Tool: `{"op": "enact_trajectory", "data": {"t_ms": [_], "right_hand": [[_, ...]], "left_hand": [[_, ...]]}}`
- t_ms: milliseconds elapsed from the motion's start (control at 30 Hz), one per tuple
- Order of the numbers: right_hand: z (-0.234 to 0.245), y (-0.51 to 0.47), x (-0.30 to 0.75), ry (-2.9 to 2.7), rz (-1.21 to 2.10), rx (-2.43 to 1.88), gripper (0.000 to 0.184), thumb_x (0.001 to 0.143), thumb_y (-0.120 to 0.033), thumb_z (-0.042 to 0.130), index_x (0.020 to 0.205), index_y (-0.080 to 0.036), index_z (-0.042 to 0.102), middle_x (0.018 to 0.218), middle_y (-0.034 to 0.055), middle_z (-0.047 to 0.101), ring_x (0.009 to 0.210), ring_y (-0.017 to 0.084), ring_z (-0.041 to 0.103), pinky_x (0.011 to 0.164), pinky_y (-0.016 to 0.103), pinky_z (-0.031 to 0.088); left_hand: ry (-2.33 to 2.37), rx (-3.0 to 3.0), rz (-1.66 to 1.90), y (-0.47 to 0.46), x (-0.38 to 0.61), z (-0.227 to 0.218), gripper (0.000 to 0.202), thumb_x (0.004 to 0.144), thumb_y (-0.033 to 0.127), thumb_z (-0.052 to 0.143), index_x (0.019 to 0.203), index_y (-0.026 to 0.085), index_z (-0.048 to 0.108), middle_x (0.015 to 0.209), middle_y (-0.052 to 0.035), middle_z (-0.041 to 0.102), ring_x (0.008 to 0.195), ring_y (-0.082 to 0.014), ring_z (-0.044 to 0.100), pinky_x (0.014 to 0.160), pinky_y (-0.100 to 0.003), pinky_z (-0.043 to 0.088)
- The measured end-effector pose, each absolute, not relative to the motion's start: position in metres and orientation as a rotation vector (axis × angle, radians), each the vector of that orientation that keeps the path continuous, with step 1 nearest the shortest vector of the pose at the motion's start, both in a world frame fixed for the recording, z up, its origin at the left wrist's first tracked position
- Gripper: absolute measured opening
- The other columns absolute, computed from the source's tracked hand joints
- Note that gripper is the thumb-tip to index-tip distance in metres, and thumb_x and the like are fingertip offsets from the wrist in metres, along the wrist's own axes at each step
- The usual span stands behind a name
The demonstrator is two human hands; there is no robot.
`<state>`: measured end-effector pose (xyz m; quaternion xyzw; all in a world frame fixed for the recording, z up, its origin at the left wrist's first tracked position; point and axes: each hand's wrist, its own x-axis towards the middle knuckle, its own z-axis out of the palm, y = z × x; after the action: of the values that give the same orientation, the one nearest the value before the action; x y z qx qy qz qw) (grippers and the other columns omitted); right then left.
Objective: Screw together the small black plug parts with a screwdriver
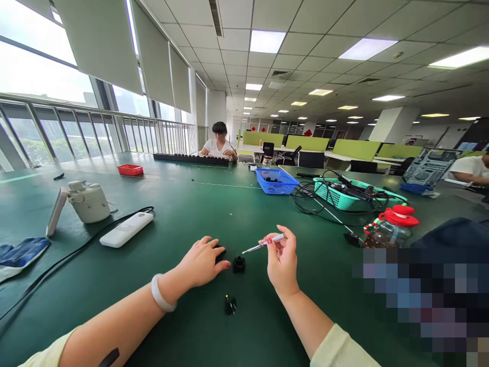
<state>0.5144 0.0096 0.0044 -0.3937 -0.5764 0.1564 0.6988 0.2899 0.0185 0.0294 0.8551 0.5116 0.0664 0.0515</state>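
My right hand [282,260] grips a slim silver screwdriver [263,245] between thumb and fingers, its tip pointing left. Just below the tip, a small round black part with an opening [239,264] rests on the green table. My left hand [202,261] reaches in from the left with fingers stretched and thumb apart, low over the table beside that part. Something dark shows at its fingertips, mostly covered. Nearer to me lies another small black piece with metal prongs [231,305].
On the left are a white power strip [128,229], a beige canister [89,203] and a blue-and-white glove [23,255]. Farther back stand a red tray [130,170], a blue basket [277,188] and a teal basket with cables [330,198]. A red-lidded jar [395,227] is right. A person sits opposite.
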Motion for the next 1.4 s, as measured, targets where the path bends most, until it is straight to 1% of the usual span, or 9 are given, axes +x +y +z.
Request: {"op": "enact_trajectory", "data": {"t_ms": [133, 233, 333, 433, 533, 633, 800, 967, 1400], "right_hand": [[0.005, 0.012, 0.516, -1.266, 0.346, -0.873, 0.030, 0.094, -0.027, 0.049, 0.124, -0.022, 0.043, 0.087, 0.0032, 0.064, 0.076, 0.018, 0.071, 0.075, 0.038, 0.059], [0.005, 0.013, 0.518, -1.250, 0.343, -0.885, 0.030, 0.094, -0.027, 0.049, 0.123, -0.023, 0.044, 0.088, 0.0027, 0.063, 0.075, 0.018, 0.071, 0.076, 0.038, 0.059], [0.005, 0.014, 0.519, -1.239, 0.344, -0.902, 0.031, 0.094, -0.027, 0.049, 0.124, -0.023, 0.044, 0.088, 0.0024, 0.063, 0.074, 0.017, 0.070, 0.075, 0.038, 0.059], [0.004, 0.015, 0.521, -1.213, 0.330, -0.918, 0.032, 0.093, -0.026, 0.050, 0.124, -0.023, 0.044, 0.088, 0.0026, 0.063, 0.075, 0.017, 0.070, 0.075, 0.038, 0.059], [0.004, 0.018, 0.523, -1.185, 0.306, -0.948, 0.032, 0.092, -0.027, 0.051, 0.123, -0.022, 0.044, 0.087, 0.0028, 0.063, 0.074, 0.018, 0.070, 0.074, 0.038, 0.059], [0.005, 0.021, 0.526, -1.145, 0.303, -0.979, 0.033, 0.091, -0.028, 0.051, 0.123, -0.022, 0.045, 0.087, 0.0031, 0.064, 0.072, 0.018, 0.070, 0.074, 0.038, 0.058], [0.003, 0.027, 0.530, -1.083, 0.328, -0.978, 0.034, 0.089, -0.029, 0.053, 0.122, -0.022, 0.046, 0.087, 0.0030, 0.064, 0.073, 0.018, 0.070, 0.072, 0.037, 0.058], [0.000, 0.030, 0.534, -1.059, 0.337, -0.992, 0.037, 0.088, -0.029, 0.055, 0.123, -0.022, 0.046, 0.087, 0.0028, 0.065, 0.075, 0.019, 0.071, 0.073, 0.037, 0.058], [-0.004, 0.035, 0.533, -1.036, 0.413, -1.014, 0.037, 0.087, -0.032, 0.055, 0.122, -0.021, 0.046, 0.085, 0.0028, 0.065, 0.070, 0.019, 0.071, 0.073, 0.038, 0.059]], "left_hand": [[1.171, 2.521, 0.025, 0.011, 0.292, 0.033, 0.103, 0.075, 0.073, 0.056, 0.156, 0.026, 0.013, 0.164, -0.0165, 0.011, 0.148, -0.0455, 0.005, 0.113, -0.067, 0.019], [1.085, 2.505, -0.048, 0.005, 0.299, 0.031, 0.125, 0.061, 0.074, 0.069, 0.156, 0.029, 0.003, 0.164, -0.0172, -0.001, 0.145, -0.0504, -0.007, 0.108, -0.077, 0.007], [1.140, 2.485, 0.063, 0.002, 0.308, 0.025, 0.107, 0.069, 0.069, 0.067, 0.154, 0.030, 0.015, 0.164, -0.0160, 0.010, 0.147, -0.0477, -0.005, 0.107, -0.078, 0.007], [1.280, 2.430, 0.226, 0.000, 0.316, 0.020, 0.073, 0.084, 0.057, 0.056, 0.147, 0.031, 0.031, 0.158, -0.0117, 0.032, 0.149, -0.0411, 0.011, 0.111, -0.073, 0.015], [1.357, 2.418, 0.284, -0.004, 0.326, 0.020, 0.057, 0.090, 0.057, 0.045, 0.140, 0.031, 0.041, 0.153, -0.0087, 0.041, 0.147, -0.0398, 0.019, 0.112, -0.072, 0.016], [1.381, 2.411, 0.283, -0.011, 0.337, 0.021, 0.058, 0.090, 0.063, 0.038, 0.137, 0.030, 0.045, 0.154, -0.0077, 0.040, 0.147, -0.0414, 0.017, 0.111, -0.074, 0.015], [1.395, 2.497, 0.332, -0.022, 0.353, 0.020, 0.062, 0.075, 0.061, 0.062, 0.126, 0.028, 0.051, 0.148, -0.0106, 0.046, 0.142, -0.0443, 0.026, 0.110, -0.072, 0.019], [1.488, 2.568, 0.398, -0.021, 0.355, 0.019, 0.028, 0.085, 0.039, 0.053, 0.108, 0.024, 0.057, 0.116, -0.0106, 0.063, 0.116, -0.0326, 0.050, 0.097, -0.052, 0.041], [1.719, 2.472, 0.296, -0.036, 0.228, 0.022, 0.026, 0.090, 0.037, 0.046, 0.110, 0.029, 0.061, 0.115, -0.0066, 0.064, 0.105, -0.0269, 0.058, 0.091, -0.043, 0.046]]}}
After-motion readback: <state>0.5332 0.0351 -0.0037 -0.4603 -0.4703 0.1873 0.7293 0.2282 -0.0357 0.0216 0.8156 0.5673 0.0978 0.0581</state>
